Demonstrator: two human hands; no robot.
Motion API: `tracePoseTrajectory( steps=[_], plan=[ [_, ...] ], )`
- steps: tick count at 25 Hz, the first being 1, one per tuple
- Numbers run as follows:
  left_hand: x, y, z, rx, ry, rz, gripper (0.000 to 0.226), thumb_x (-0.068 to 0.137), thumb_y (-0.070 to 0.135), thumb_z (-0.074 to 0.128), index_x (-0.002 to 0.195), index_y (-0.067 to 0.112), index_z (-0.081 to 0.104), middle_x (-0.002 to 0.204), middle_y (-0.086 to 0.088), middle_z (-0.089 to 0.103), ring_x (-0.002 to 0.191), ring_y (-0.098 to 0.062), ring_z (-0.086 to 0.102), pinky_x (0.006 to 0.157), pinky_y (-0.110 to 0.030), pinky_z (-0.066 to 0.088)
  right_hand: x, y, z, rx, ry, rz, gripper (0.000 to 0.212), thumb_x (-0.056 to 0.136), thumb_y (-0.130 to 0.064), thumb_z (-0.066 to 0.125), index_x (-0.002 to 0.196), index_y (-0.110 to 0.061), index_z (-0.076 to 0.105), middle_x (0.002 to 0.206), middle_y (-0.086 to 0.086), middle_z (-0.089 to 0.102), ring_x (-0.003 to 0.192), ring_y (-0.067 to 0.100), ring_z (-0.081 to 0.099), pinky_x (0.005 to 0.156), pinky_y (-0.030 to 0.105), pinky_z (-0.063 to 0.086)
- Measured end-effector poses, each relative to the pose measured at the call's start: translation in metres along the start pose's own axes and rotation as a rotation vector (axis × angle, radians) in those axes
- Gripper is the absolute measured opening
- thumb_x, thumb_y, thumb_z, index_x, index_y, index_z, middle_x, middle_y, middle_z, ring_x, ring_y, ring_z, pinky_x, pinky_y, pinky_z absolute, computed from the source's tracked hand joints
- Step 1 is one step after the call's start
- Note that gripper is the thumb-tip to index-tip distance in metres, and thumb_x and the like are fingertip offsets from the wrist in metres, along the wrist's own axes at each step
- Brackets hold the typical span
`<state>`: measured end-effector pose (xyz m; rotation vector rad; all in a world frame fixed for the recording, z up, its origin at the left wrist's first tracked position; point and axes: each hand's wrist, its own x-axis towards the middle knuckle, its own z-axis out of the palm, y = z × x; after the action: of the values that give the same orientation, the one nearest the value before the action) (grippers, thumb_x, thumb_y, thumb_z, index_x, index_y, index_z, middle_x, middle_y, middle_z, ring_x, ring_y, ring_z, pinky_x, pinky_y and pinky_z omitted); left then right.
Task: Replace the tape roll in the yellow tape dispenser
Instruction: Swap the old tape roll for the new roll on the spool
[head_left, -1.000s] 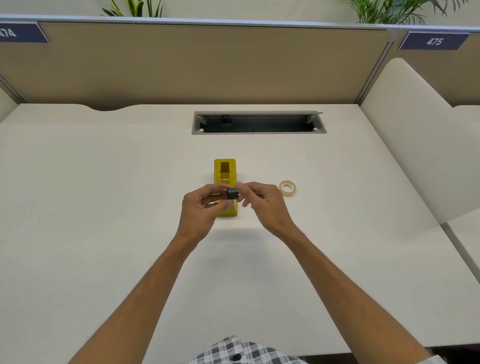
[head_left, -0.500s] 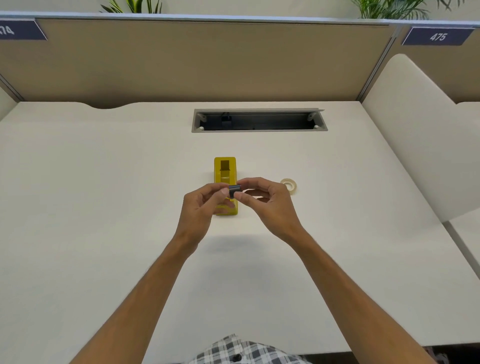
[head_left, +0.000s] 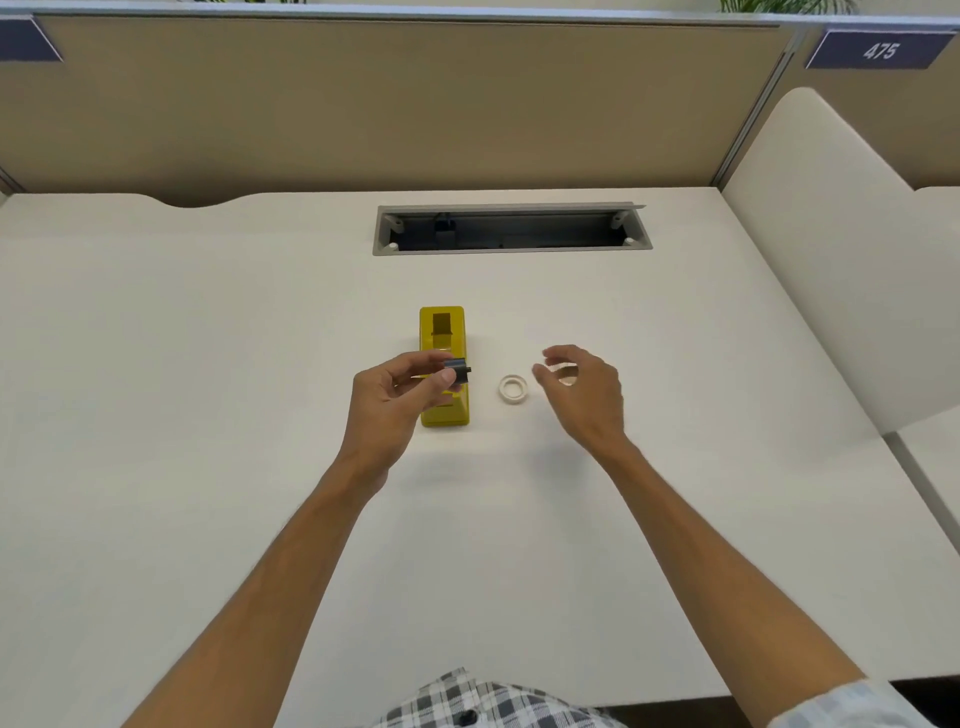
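The yellow tape dispenser (head_left: 442, 332) lies on the white desk (head_left: 208, 364), its long side pointing away from me. My left hand (head_left: 400, 400) hovers over its near half and pinches a small dark spool (head_left: 459, 373) between thumb and fingers. A small white ring (head_left: 513, 388) lies flat on the desk just right of the dispenser. My right hand (head_left: 584, 389) is further right, fingers spread, holding nothing. A pale translucent tape roll (head_left: 567, 375) shows partly behind its fingers; whether they touch it is unclear.
An open grey cable tray (head_left: 511, 248) is recessed in the desk behind the dispenser. A tan partition (head_left: 363, 104) closes the far side, and a cream divider panel (head_left: 831, 260) stands at the right.
My right hand has let go of the dark spool and moved right, toward the translucent roll. A white ring now lies beside the dispenser. My left hand still holds the spool.
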<state>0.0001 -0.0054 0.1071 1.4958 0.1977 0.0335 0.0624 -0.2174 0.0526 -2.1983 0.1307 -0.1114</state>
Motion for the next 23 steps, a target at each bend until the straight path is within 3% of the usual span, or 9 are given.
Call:
tracePoseTrajectory(
  steps=[4, 7, 11, 18, 23],
  plan=[
    [0.007, 0.005, -0.006, -0.011, 0.015, 0.015, 0.020, 0.085, 0.001, 0.067, 0.103, 0.007, 0.071, 0.102, -0.013, 0.073, 0.089, -0.025, 0.074, 0.084, -0.033, 0.058, 0.026, 0.031, -0.004, -0.336, 0.021, 0.039, 0.043, 0.084, -0.041, 0.066, 0.122, -0.020, 0.060, 0.122, 0.001, 0.063, 0.108, 0.026, 0.062, 0.086, 0.036, 0.047],
    [0.009, 0.005, -0.008, -0.003, 0.025, 0.017, 0.022, 0.084, 0.001, 0.068, 0.104, 0.007, 0.071, 0.104, -0.015, 0.073, 0.092, -0.026, 0.073, 0.086, -0.035, 0.057, 0.044, 0.040, -0.003, -0.561, -0.067, 0.047, 0.067, 0.085, -0.055, 0.063, 0.137, -0.016, 0.048, 0.138, 0.006, 0.051, 0.121, 0.029, 0.054, 0.091, 0.039, 0.045],
    [0.009, 0.006, -0.007, -0.001, 0.032, 0.015, 0.022, 0.084, 0.001, 0.068, 0.104, 0.008, 0.071, 0.103, -0.015, 0.073, 0.092, -0.025, 0.073, 0.086, -0.035, 0.058, 0.055, 0.043, 0.005, -0.706, -0.116, 0.020, 0.067, 0.085, -0.063, 0.058, 0.131, -0.015, 0.052, 0.130, 0.008, 0.053, 0.117, 0.029, 0.051, 0.085, 0.039, 0.043],
    [0.007, 0.007, -0.007, 0.002, 0.035, 0.010, 0.022, 0.084, 0.001, 0.068, 0.104, 0.008, 0.072, 0.102, -0.013, 0.074, 0.090, -0.024, 0.074, 0.087, -0.036, 0.058, 0.057, 0.043, 0.008, -0.611, -0.081, -0.014, 0.048, 0.089, -0.053, 0.058, 0.116, -0.014, 0.063, 0.117, 0.008, 0.059, 0.100, 0.030, 0.060, 0.076, 0.035, 0.045],
    [0.007, 0.010, -0.008, 0.021, 0.045, 0.021, 0.022, 0.085, 0.001, 0.067, 0.106, 0.006, 0.071, 0.102, -0.013, 0.074, 0.089, -0.022, 0.074, 0.085, -0.033, 0.058, 0.050, 0.039, -0.002, -0.194, -0.044, 0.019, 0.041, 0.087, -0.045, 0.066, 0.121, -0.021, 0.062, 0.118, 0.004, 0.061, 0.099, 0.024, 0.063, 0.086, 0.037, 0.050]
  ],
)
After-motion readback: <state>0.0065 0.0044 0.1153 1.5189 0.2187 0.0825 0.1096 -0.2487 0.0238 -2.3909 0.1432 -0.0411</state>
